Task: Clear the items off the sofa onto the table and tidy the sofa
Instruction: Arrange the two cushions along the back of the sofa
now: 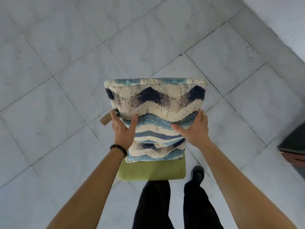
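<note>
Partly hidden: a flat green cushion [151,171], seen only as a strip below the upper pillow, the rest covered. Upper item: a plump square pillow with a woven wave pattern in cream, light blue and navy [156,103], stacked on the green one and carried in front of the body above a pale grey marble-look tiled floor [66,47]. Left hand [123,128]: palm against the pillow's left edge, thumb laid across the patterned face, fingers straight and running under the side; a dark beaded bracelet [119,150] sits on the wrist. Right hand [194,128]: pressed to the pillow's right edge, thumb on the face, fingers wrapped round the side. Both hands are well apart, clamped on the pillow from opposite sides, forearms reaching forward and converging. A short tan cylindrical object [105,120] pokes out just beyond the left hand's fingertips; what it is cannot be made out, nor whether the hand touches it. Below: black trousers [153,204] and one black shoe [198,173]. Cut off at right edge: a dark object with a reddish-brown base [293,151], identity unclear. White wall base [280,22] at upper right.
</note>
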Demonstrator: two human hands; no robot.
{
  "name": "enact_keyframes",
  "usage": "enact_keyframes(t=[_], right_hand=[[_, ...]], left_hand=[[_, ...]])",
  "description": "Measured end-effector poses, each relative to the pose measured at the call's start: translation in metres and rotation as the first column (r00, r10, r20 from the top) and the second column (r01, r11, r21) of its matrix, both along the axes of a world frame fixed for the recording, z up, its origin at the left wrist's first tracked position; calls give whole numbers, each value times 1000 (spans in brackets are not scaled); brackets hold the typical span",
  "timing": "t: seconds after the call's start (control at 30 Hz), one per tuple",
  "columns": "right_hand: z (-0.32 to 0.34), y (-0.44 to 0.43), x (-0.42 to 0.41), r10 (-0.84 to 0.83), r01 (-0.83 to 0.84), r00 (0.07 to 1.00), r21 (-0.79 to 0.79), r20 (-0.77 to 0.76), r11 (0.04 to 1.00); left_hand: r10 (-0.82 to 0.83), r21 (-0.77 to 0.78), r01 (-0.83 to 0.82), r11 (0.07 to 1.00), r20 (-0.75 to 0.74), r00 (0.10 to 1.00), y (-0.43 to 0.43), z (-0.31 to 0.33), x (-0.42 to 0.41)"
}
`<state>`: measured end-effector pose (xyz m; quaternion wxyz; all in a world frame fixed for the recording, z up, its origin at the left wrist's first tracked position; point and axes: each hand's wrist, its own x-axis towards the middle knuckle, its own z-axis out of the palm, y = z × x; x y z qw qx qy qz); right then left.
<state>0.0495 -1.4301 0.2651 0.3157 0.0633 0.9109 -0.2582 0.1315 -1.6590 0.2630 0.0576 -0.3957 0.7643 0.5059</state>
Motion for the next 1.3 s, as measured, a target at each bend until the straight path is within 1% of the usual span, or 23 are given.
enact_keyframes(t=[0.03,0.1,0.17,0.23,0.33,0.43,0.5,0.6,0.73,0.83,0.9,0.97,1.03,1.07,1.1,1.2,1.3], right_hand=[[-6,-4,0,-30,30,999,-6,-11,1000],[-10,-8,4,-138,132,988,-89,-62,987],[-2,-7,12,-266,244,959,-193,-97,950],[15,-2,23,-353,313,928,-266,-119,912],[51,11,43,-425,346,886,-344,-187,873],[88,29,63,-510,381,827,-433,-236,817],[113,46,78,-568,404,787,-495,-240,769],[149,79,111,-672,458,694,-562,-259,689],[190,127,189,-829,504,493,-689,-265,520],[217,166,274,-899,482,350,-772,-264,414],[230,193,339,-928,493,262,-790,-265,365],[240,219,405,-944,504,153,-799,-291,328],[246,249,478,-945,518,46,-801,-324,300],[247,263,504,-937,539,15,-787,-349,302],[247,267,511,-930,557,25,-767,-368,318],[249,304,568,-923,608,-42,-743,-383,281],[249,345,600,-917,631,-73,-730,-393,263]], left_hand=[[3,31,-3,1000,2,1000,-3,-3,-4],[4,50,-3,999,-18,1000,-7,-1,-8],[-15,13,16,1000,-61,998,-8,9,-5],[-32,11,34,999,-124,992,-7,20,3],[20,88,-2,996,-201,979,4,44,5],[86,87,-62,994,-306,948,27,79,6],[81,95,-51,994,-347,934,45,99,11],[-3,137,68,988,-426,905,78,132,24],[-184,140,311,940,-560,808,131,182,67],[-350,57,481,875,-612,709,176,209,116],[-435,22,576,817,-631,642,212,225,156],[-495,47,692,720,-664,560,250,243,198],[-587,25,810,586,-675,447,297,258,248],[-617,12,849,528,-681,394,317,262,266],[-625,12,868,496,-689,366,324,263,272],[-713,-17,935,353,-653,257,378,270,313],[-757,-41,960,277,-624,192,427,273,334]])
